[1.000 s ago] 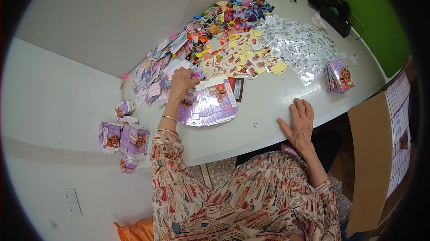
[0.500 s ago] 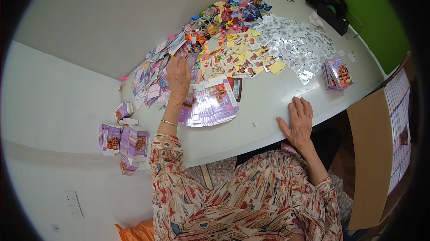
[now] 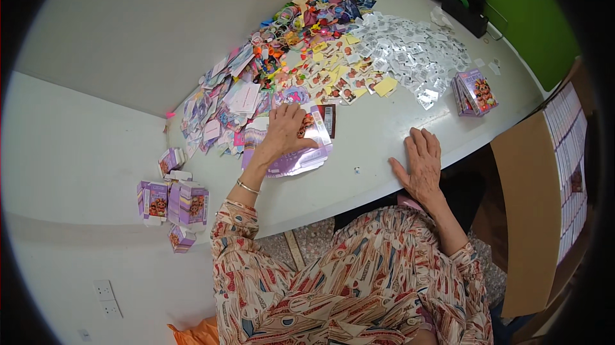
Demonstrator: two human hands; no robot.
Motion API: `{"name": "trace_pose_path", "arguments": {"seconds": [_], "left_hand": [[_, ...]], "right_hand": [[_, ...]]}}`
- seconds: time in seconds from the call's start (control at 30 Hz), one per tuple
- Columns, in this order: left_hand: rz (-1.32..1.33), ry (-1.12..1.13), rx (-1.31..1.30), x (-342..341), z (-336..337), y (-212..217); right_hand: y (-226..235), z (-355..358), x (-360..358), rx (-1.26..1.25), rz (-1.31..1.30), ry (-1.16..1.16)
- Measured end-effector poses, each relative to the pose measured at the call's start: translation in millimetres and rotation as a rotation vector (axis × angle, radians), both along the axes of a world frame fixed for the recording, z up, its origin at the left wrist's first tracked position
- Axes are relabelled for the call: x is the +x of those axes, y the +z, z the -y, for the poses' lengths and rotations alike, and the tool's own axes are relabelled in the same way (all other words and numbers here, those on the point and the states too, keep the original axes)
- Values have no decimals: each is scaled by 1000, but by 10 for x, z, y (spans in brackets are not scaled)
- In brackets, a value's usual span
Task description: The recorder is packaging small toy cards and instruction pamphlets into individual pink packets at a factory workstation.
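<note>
My left hand (image 3: 284,132) lies flat on a fanned stack of purple flat cartons (image 3: 293,158) in the middle of the white table (image 3: 371,146), fingers spread over the top sheet. A thin bangle circles that wrist. My right hand (image 3: 421,164) rests palm down and spread on the bare table near its front edge, holding nothing. Just beyond the left hand lies a loose heap of purple and pink packets (image 3: 221,108). Yellow cards with small pictures (image 3: 339,76) spread further back.
Several clear small sachets (image 3: 410,57) cover the far right of the table. A small stack of purple cartons (image 3: 474,92) stands at the right. Folded purple boxes (image 3: 173,201) sit at the left edge. A black tape dispenser (image 3: 461,2) is far back. A brown cardboard box (image 3: 532,210) stands right.
My left hand drew back from the heap of packets and now lies on the purple carton stack. My right hand stayed put.
</note>
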State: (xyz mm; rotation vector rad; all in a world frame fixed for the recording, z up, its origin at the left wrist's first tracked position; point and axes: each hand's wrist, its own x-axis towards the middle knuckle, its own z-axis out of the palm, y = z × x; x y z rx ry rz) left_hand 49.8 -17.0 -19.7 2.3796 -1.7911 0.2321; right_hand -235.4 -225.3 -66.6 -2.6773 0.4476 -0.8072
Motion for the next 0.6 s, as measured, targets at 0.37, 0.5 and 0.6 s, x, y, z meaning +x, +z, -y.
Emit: {"name": "trace_pose_path", "arguments": {"seconds": [0.37, 0.5, 0.6], "left_hand": [[-820, 113, -348, -381, 849, 378], [-857, 88, -249, -724, 1143, 370], [-878, 72, -296, -892, 1217, 364]], "right_hand": [[455, -333, 377, 257, 113, 56], [397, -291, 558, 419, 31, -9], [328, -220, 510, 441, 41, -57]]}}
